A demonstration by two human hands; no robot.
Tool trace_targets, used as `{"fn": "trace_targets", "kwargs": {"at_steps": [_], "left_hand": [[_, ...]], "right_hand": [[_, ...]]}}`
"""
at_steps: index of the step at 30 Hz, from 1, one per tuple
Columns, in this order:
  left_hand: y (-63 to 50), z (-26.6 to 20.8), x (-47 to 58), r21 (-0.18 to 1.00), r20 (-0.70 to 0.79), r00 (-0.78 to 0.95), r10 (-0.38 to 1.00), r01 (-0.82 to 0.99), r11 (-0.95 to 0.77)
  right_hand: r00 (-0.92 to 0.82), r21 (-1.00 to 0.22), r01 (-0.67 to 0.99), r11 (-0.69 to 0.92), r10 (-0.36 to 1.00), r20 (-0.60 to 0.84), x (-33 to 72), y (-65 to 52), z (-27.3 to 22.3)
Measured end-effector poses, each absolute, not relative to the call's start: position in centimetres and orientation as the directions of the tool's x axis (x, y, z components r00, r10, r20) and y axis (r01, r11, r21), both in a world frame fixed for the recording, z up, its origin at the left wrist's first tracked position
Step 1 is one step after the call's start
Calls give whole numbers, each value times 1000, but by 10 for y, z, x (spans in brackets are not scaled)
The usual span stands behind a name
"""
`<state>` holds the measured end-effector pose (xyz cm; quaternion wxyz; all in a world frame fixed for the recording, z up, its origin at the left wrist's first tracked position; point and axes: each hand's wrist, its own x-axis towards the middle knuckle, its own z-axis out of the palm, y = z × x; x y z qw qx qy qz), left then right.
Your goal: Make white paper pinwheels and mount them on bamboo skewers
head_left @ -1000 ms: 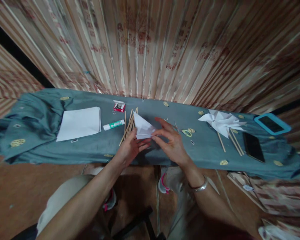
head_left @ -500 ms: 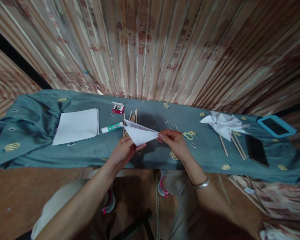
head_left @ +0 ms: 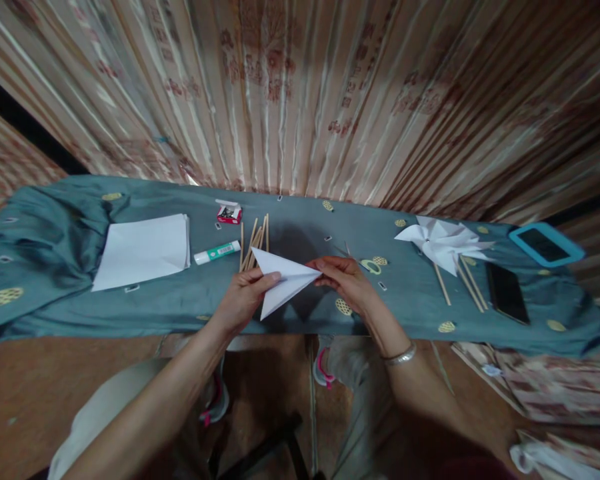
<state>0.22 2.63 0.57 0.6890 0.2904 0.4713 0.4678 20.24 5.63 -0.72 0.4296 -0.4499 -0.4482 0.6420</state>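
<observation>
A folded sheet of white paper, shaped like a pointed triangle with a crease along its middle, is held up between both hands above the table. My left hand grips its wide left side, thumb on top near the crease and the other fingers underneath. At the narrow right tip, my right hand pinches the paper between thumb and fingers. Just behind the paper lie several thin wooden sticks, partly covered by it. A glue stick rests left of them.
On the cloth-covered table are a paper stack and a small red box. Green-handled scissors lie right of my hands. Farther right are white paper pinwheels on sticks, a black phone and a blue-framed tablet.
The folded paper has been tilted and spread, so its crease and both flaps now face up. My left thumb has moved onto its top. The view has shifted slightly.
</observation>
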Motion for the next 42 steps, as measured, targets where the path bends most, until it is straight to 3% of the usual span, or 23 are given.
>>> {"fn": "trace_targets", "kwargs": {"at_steps": [22,42], "left_hand": [[24,-5,-4,857,-406,179,896,-266,441],[22,-2,-3,855,-431,222,875,-210,475]], "right_hand": [[-309,-980,60,-191,930,-201,204,55,-3],[-369,-975,35,-218,904,-216,203,54,0]]}}
